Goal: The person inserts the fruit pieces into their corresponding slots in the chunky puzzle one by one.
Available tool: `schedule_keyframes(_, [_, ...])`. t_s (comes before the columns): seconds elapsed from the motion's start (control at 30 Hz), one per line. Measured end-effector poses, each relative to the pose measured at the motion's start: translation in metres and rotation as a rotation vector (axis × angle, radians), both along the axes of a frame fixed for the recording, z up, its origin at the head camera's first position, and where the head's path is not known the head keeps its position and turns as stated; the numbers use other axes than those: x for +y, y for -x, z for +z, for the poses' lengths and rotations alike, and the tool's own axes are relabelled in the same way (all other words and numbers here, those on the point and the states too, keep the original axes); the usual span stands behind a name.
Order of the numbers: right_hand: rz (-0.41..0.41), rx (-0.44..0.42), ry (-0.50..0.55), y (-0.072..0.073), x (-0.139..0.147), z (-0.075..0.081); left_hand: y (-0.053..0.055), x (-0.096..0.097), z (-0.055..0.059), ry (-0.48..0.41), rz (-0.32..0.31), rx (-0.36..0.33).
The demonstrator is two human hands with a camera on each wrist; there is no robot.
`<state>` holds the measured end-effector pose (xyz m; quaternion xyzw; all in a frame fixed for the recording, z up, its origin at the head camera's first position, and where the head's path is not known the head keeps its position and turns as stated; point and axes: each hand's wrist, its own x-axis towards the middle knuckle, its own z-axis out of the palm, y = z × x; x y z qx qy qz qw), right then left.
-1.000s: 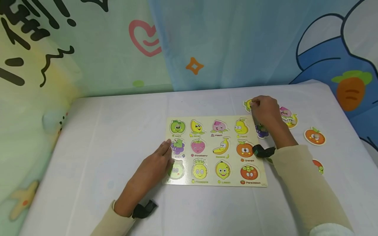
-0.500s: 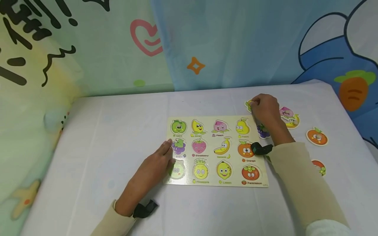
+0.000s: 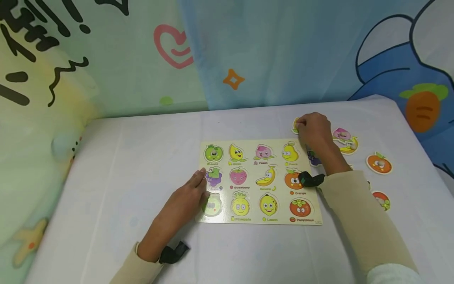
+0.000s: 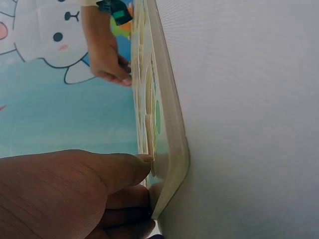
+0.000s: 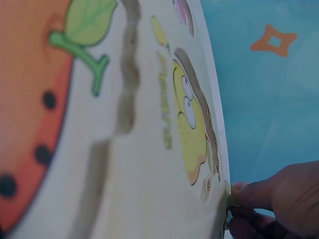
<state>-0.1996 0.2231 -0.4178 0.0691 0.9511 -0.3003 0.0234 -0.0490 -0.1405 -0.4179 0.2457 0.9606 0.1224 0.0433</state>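
A cream fruit puzzle board (image 3: pixel 248 219) lies flat on the white-covered table, with rows of smiling fruit pictures. My left hand (image 3: pixel 182 203) rests along its left edge with fingers extended; in the left wrist view the thumb (image 4: pixel 124 167) touches the board's face beside a recess. Just beyond the board's top right corner, my right hand (image 3: pixel 315 128) pinches a yellow fruit puzzle piece (image 3: pixel 294 125) with green on it, between thumb and fingers. Most of that piece is hidden by the hand. Beneath the right wrist, a purple grape piece (image 3: pixel 313 158) is partly covered.
More loose pieces lie to the right: a pink peach (image 3: pixel 341 133) overlapping a banana (image 3: pixel 347 146), an orange (image 3: pixel 379 163), and a red fruit piece (image 3: pixel 382 200) half behind the right sleeve (image 3: pixel 369 225). A printed cloth backdrop (image 3: pixel 283 51) hangs behind the table.
My right hand has shifted slightly left and away from me over the yellow piece, covering more of it. The left hand and the board have stayed in place.
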Motion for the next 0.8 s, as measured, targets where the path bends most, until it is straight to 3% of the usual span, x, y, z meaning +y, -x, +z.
schedule_keyframes(0.4, [0.016,0.014,0.011,-0.004,-0.005,0.005,-0.001,0.000,-0.001,0.002,-0.007,0.020])
schedule_keyframes(0.67, [0.093,0.069,0.121,-0.009,-0.016,0.015,-0.001,0.000,-0.001,0.003,-0.007,0.014])
schedule_keyframes(0.8, [0.109,0.047,0.175,-0.010,-0.027,0.017,-0.001,0.000,0.000,-0.002,-0.002,0.011])
